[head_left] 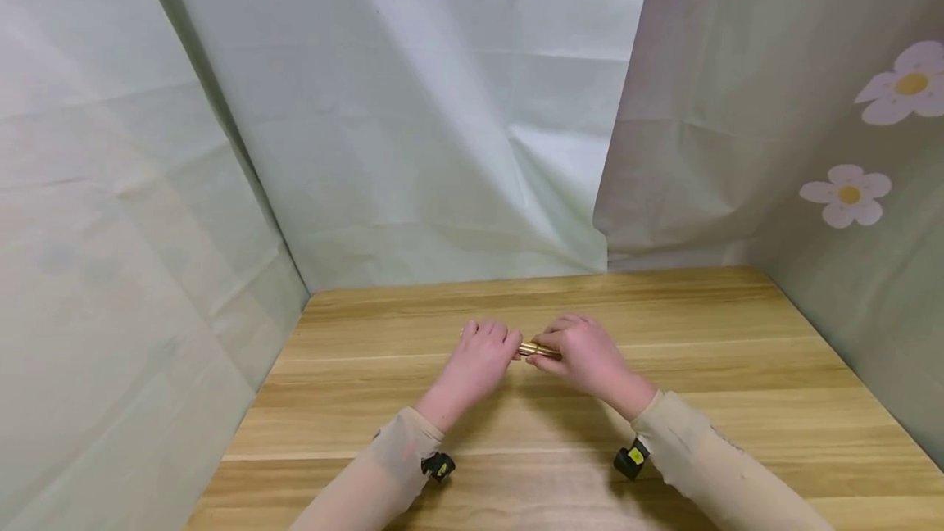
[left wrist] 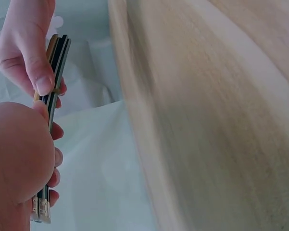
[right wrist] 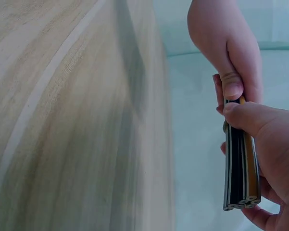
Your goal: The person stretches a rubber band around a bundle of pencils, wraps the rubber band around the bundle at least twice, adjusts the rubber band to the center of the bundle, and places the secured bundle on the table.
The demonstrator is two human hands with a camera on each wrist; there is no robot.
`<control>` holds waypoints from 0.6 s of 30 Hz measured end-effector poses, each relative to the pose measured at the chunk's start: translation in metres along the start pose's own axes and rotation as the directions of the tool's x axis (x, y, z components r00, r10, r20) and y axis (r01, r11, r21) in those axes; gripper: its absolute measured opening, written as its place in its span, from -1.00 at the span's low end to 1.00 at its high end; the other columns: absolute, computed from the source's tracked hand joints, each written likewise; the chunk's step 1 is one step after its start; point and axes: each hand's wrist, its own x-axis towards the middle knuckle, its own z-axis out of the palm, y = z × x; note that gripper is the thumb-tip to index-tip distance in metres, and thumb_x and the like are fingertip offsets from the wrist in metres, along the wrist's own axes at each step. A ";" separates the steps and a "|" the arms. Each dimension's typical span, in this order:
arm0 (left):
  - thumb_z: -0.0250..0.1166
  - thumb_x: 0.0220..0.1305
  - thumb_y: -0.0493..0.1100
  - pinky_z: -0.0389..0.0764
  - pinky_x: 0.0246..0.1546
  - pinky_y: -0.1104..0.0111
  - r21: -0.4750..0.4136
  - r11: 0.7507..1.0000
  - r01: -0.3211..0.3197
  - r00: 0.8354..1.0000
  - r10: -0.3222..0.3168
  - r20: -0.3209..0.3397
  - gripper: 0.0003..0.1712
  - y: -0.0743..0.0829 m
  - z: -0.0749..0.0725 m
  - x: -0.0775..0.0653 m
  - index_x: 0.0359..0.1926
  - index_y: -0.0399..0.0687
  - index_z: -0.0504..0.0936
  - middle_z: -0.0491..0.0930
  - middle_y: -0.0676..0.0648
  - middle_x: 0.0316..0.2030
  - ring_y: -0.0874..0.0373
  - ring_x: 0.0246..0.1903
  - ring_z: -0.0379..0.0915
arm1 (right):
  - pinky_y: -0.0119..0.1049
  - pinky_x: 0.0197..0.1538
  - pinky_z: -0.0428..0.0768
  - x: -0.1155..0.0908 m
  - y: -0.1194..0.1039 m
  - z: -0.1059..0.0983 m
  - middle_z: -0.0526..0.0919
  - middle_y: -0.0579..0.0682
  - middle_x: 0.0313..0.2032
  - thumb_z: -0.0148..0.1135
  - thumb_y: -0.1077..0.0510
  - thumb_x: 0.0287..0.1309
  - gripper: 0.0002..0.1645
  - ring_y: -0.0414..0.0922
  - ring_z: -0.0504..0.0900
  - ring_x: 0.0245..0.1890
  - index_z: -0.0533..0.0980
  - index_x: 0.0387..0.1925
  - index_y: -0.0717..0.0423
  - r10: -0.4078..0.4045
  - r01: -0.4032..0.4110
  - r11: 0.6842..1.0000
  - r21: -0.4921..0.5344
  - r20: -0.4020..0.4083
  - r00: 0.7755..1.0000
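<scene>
A bundle of slim black and yellow pencils (right wrist: pixel 236 161) is held between both hands above the table, with pale round cores showing at one end. My left hand (head_left: pixel 479 355) grips the bundle with its fingers curled round it. In the left wrist view, light-coloured tips (left wrist: pixel 41 210) stick out below that hand. My right hand (head_left: pixel 586 355) pinches the other part of the bundle between thumb and fingers, close beside the left hand. A thin band (left wrist: pixel 56 90) appears to cross the pencils at the right thumb; its kind is hard to make out.
Under the hands lies a wood-grain table (head_left: pixel 354 400). Pale hanging cloth (head_left: pixel 413 146) encloses it at the back and both sides, with flower prints (head_left: pixel 850 195) on the right. Dark wrist camera mounts (head_left: pixel 630 460) sit below the sleeves.
</scene>
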 end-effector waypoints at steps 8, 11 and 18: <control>0.27 0.54 0.01 0.37 -0.23 0.24 -0.045 0.999 -0.026 0.998 0.029 0.056 -0.82 0.002 0.004 -0.004 -0.10 0.03 0.55 0.57 0.02 -0.26 0.11 -0.27 0.46 | 0.01 -0.02 0.67 -0.001 -0.002 0.002 0.83 -0.09 -0.21 0.60 -0.09 0.22 -0.63 -0.08 0.76 -0.17 0.83 -0.07 0.04 0.056 -0.062 0.996 0.064 0.091 0.994; 0.26 0.55 0.04 0.32 -0.25 0.26 -0.086 0.996 0.004 0.999 0.000 0.046 -0.78 0.001 0.007 -0.006 -0.14 0.02 0.53 0.55 0.02 -0.30 0.12 -0.31 0.45 | -0.03 -0.04 0.67 -0.001 -0.001 0.000 0.82 -0.08 -0.22 0.62 -0.10 0.18 -0.61 -0.08 0.76 -0.18 0.82 -0.07 0.03 0.087 -0.095 0.993 0.071 0.104 0.991; 0.27 0.54 0.03 0.30 -0.28 0.26 -0.108 0.994 0.012 1.000 -0.010 0.016 -0.78 0.000 0.004 -0.006 -0.17 0.02 0.51 0.53 0.03 -0.34 0.12 -0.35 0.42 | -0.02 -0.09 0.65 0.001 -0.003 -0.002 0.81 -0.11 -0.24 0.61 0.00 0.20 -0.79 -0.09 0.75 -0.20 0.83 -0.17 -0.03 0.044 -0.045 0.999 0.017 0.069 0.997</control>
